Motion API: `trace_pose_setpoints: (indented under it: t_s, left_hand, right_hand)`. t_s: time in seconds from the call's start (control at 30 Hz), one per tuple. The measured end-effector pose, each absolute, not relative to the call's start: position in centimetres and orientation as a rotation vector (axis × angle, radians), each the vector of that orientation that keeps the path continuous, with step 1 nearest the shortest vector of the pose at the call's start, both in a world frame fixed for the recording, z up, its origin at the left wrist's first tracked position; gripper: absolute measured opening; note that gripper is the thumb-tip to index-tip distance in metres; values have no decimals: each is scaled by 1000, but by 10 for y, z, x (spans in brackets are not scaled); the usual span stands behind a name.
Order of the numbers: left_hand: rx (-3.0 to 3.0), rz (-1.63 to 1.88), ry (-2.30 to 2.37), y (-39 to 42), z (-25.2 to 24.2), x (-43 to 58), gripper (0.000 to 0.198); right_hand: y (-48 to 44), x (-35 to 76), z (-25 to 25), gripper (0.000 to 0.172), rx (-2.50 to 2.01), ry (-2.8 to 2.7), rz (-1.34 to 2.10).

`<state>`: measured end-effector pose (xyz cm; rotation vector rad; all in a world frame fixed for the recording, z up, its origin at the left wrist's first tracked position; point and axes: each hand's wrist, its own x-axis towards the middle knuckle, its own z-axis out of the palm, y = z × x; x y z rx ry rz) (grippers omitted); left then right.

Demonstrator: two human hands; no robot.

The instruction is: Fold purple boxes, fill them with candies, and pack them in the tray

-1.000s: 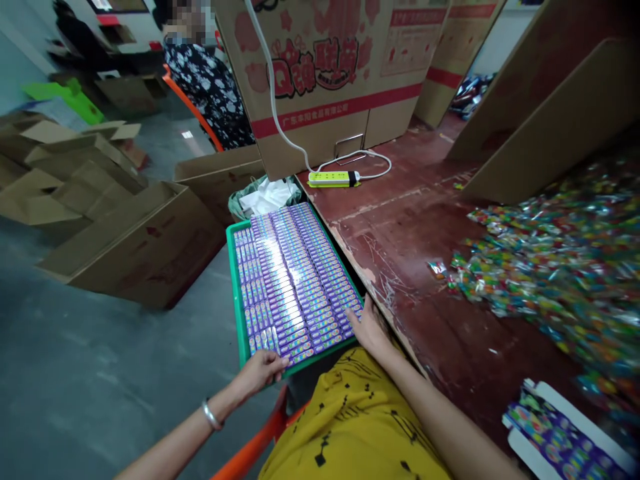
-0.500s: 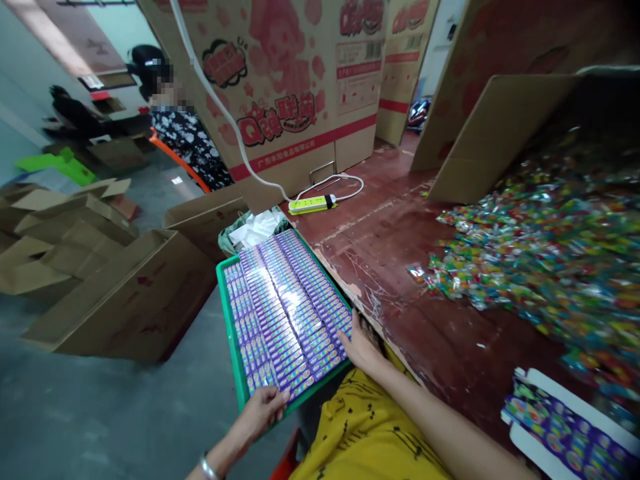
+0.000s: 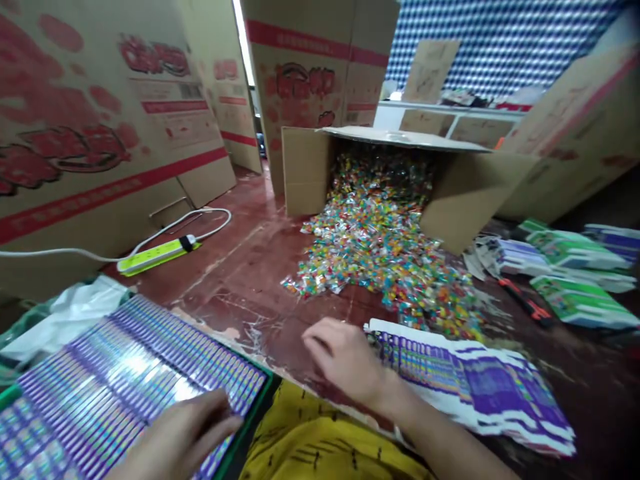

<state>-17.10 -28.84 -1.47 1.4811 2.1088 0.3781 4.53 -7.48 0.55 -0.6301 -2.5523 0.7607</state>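
My left hand (image 3: 187, 430) is over the near part of a green tray (image 3: 245, 437) filled with rows of slim purple candy boxes (image 3: 165, 360). Its thumb stands apart from the loosely bent fingers, and nothing shows between them. Above the red-brown tabletop (image 3: 235, 257), my right hand (image 3: 345, 363) has loosely curled fingers with a gap at the thumb, holding nothing visible. Just right of that hand lies a fanned stack of flattened purple cartons (image 3: 480, 380) with white edges.
Small wrapped candies (image 3: 370, 233) spill from a tipped cardboard box (image 3: 307, 170). A power strip (image 3: 155, 257) with a white cord lies at left. Green-and-white flat cartons (image 3: 580, 300) and an orange-and-black cutter (image 3: 525, 300) are at right. Large printed cartons (image 3: 165, 100) stand behind.
The view has swung right. My right hand has left the tray's edge and moved over the table toward the flattened cartons. My left hand has let go of the tray's near corner.
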Motion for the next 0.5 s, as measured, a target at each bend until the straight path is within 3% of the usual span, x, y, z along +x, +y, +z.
trace_pose_setpoints:
  t_s: [0.13, 0.3, 0.5]
  left_hand:
    - [1829, 430, 1822, -183, -17, -75, 20]
    - [1867, 426, 1848, -120, -49, -18, 27]
    - [1743, 353, 1925, -105, -67, -12, 36]
  right_hand:
    - [-6, 122, -10, 25, -999, -2461, 602]
    - [20, 161, -30, 22, -1159, -2519, 528]
    - [16, 146, -50, 18, -1169, -2535, 601]
